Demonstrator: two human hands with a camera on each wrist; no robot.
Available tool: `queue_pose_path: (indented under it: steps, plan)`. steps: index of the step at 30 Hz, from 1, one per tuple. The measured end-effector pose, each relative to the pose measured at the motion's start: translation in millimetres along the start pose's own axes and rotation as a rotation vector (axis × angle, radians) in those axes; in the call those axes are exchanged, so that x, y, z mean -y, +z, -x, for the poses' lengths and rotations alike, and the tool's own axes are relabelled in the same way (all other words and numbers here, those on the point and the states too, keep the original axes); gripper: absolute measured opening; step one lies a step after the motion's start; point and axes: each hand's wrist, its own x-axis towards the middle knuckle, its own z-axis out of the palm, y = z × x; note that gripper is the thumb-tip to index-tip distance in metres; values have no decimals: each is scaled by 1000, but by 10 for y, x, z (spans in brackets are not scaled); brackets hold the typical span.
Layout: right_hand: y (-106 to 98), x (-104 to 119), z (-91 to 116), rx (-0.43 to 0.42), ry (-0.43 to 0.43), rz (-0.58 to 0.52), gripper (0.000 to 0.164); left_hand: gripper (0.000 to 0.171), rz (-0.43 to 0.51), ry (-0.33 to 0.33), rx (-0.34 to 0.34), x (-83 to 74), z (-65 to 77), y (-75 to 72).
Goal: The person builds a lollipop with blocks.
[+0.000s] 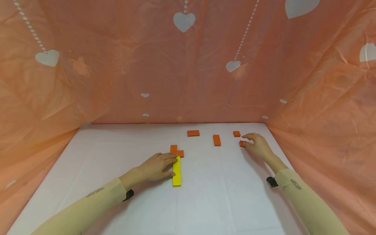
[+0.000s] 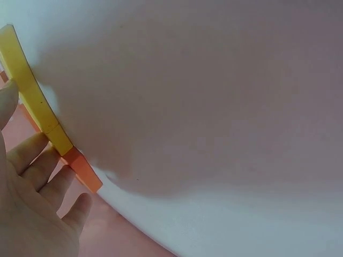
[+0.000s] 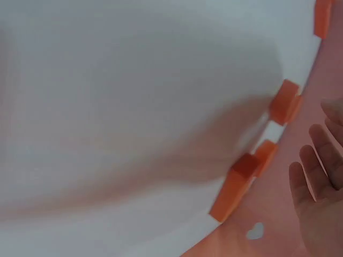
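Note:
My left hand lies over a long yellow bar, its thumb and fingertips touching the bar's left side and far end. Beyond that end, two orange blocks stand together in a stepped shape, partly under the fingers. In the left wrist view the fingers are extended along the yellow bar and an orange block. My right hand hovers at the right, fingers parted, its thumb overlapping a small orange block. Another small orange block sits just beyond.
Two more orange rectangular blocks, one crosswise and one lengthwise, lie toward the back of the white tabletop. An orange-pink curtain with white hearts encloses the back and both sides.

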Motion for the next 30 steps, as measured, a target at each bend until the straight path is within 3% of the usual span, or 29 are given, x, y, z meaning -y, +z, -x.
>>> queue_pose_path:
  steps: [16,30]
  plan:
    - [82,-161,25,63,-26,85,30,62,-5,15,-10,14,10,13]
    - [94,-143,22,68,-1,76,28,61,6,-2,0,-21,25,-4]
